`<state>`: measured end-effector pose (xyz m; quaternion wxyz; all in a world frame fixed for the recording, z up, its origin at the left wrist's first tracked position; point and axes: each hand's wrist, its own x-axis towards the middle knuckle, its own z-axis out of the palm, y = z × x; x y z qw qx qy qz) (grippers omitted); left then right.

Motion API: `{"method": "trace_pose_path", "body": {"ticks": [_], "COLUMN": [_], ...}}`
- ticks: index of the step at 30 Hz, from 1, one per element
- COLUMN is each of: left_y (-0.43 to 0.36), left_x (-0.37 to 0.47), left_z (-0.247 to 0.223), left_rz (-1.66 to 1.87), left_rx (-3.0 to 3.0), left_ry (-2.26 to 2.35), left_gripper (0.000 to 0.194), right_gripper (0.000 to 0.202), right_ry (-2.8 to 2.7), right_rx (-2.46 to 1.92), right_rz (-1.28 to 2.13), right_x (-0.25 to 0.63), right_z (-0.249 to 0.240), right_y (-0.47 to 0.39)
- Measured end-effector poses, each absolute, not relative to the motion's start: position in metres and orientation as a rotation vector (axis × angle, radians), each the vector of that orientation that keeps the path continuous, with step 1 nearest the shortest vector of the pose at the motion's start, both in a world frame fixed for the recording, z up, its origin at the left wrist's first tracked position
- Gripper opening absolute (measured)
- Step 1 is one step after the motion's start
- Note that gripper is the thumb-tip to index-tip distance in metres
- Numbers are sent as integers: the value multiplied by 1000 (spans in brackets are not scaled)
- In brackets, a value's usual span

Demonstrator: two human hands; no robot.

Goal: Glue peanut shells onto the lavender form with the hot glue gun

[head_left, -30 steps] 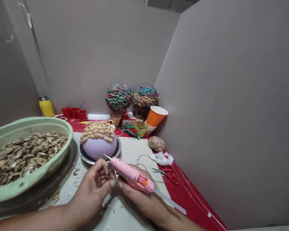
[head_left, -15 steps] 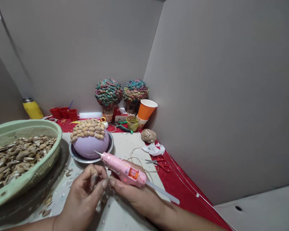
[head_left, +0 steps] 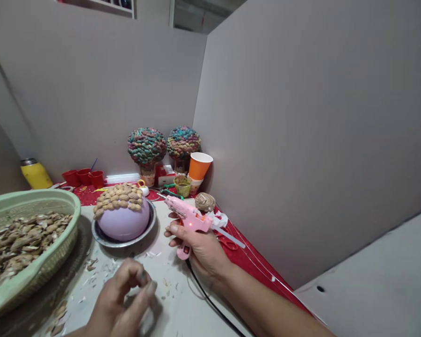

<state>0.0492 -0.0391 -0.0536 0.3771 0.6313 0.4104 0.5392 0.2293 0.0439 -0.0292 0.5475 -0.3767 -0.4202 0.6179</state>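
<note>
My right hand (head_left: 199,245) is wrapped round a pink hot glue gun (head_left: 187,213), whose nozzle points left and away and whose small light glows. A small brownish bit (head_left: 168,230) shows at its fingertips, perhaps a piece of shell. My left hand (head_left: 124,299) is low over the table, fingers curled and thumb tip close against them; whatever may be between them is hidden. Ahead of it, a lilac balloon (head_left: 124,223) rests in a metal bowl (head_left: 112,242). Rows of peanut shells (head_left: 119,199) cover the balloon's upper part.
A green basket (head_left: 65,243) of peanut shells stands left. Behind are two colourful shell-covered balls (head_left: 146,146) on stands, red cups (head_left: 97,179), an orange cup (head_left: 199,164) and a yellow bottle (head_left: 37,175). Twine (head_left: 205,202) and red scissors (head_left: 228,242) lie right; a black cord (head_left: 210,302) trails forward.
My hands have moved apart. The right hand has raised and turned the glue gun, showing its handle and cord. The left is lower. The view has shifted.
</note>
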Motion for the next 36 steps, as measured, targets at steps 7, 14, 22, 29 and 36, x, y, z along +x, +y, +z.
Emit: {"method": "trace_pose_path", "body": {"ticks": [7,14,22,29,36], "left_y": [-9,-9,-11,-13,-11], "left_x": [43,46,43,42,46], "left_z": [-48,-42,-45,-46,-37], "left_rz": [1317,1337,1274,1250,1120], "left_rx": [1529,1480,1631,1628,1116], "left_ry": [1163,1220,1258,1273,1075], "left_gripper": [16,5,3,6,18], "right_gripper": [40,41,40,39,34], "right_ry": [-1042,-1140,-1170,-1220,-1322], "right_rx": [-852,-863,-861,-872,-951], "right_rz": [1696,1800,1786,1746,1657], "right_x": [220,217,218,220,219], "right_z": [-31,-44,-43,-46,-44], "right_y": [30,30,30,28,20]}}
